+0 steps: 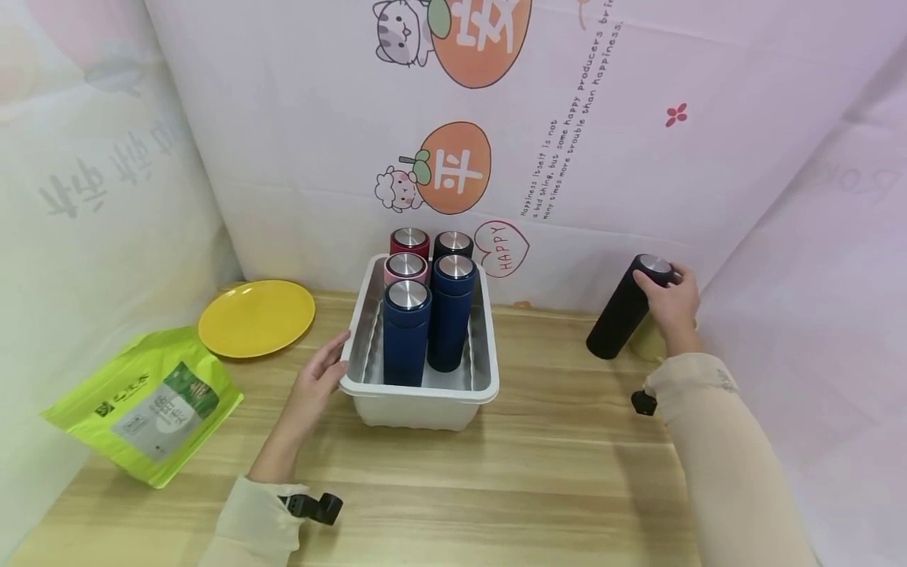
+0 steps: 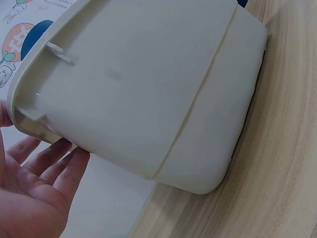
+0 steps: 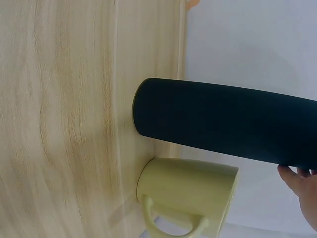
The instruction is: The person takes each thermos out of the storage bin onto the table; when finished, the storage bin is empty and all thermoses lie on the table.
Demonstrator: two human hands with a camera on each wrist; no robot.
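Right grip [image 1: 671,305]: black flask [image 1: 618,316]. Tub [image 1: 418,411]: five upright flasks [image 1: 405,346].

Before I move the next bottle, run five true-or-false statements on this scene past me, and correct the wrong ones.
1. The right hand holds a black bottle. True.
2. The left hand is on the bag. False: the left hand touches the bin.
3. The nearest blue bottle stands in the bin. True.
4. The mug is on the plate. False: the mug stands on the table, beside the black bottle.
5. The plate is yellow. True.
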